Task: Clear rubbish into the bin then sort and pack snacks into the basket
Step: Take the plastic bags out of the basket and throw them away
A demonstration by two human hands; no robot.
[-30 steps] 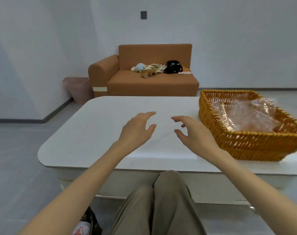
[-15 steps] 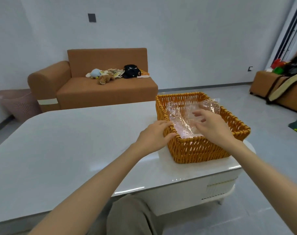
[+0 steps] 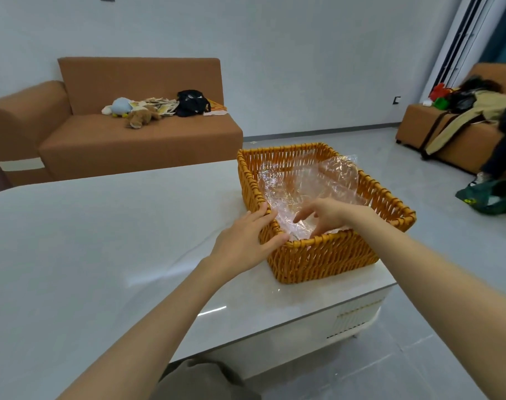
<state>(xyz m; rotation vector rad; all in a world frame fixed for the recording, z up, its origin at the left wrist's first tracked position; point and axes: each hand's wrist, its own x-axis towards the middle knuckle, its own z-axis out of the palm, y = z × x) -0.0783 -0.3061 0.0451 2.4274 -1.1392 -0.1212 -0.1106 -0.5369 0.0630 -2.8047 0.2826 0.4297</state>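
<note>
A woven wicker basket (image 3: 318, 259) in a warm orange-yellow sat right of centre in the frame, on the right end of a glossy white desk (image 3: 101, 241). It was rectangular, with open upright weave on its walls and a thick braided rim. Inside lay one thing only that could be made out: a crumpled sheet of clear plastic film (image 3: 309, 180), shiny and creased, lining the floor and rising against the far right wall, just above the rim.

The left hand (image 3: 243, 243) rested on the basket's near left corner, fingers straight along the rim and thumb against the outer wall; it gripped nothing. The right hand (image 3: 329, 215) reached over the near rim into the basket, fingers spread and loosely bent, pointing down at the film – whether they touched it could not be told.

In the upper left of the frame stood a brown sofa (image 3: 136, 142) carrying soft toys (image 3: 139, 116), papers and a black bag (image 3: 192, 102). At the right edge was a second brown seat (image 3: 419, 125) piled with clothes and bags.
</note>
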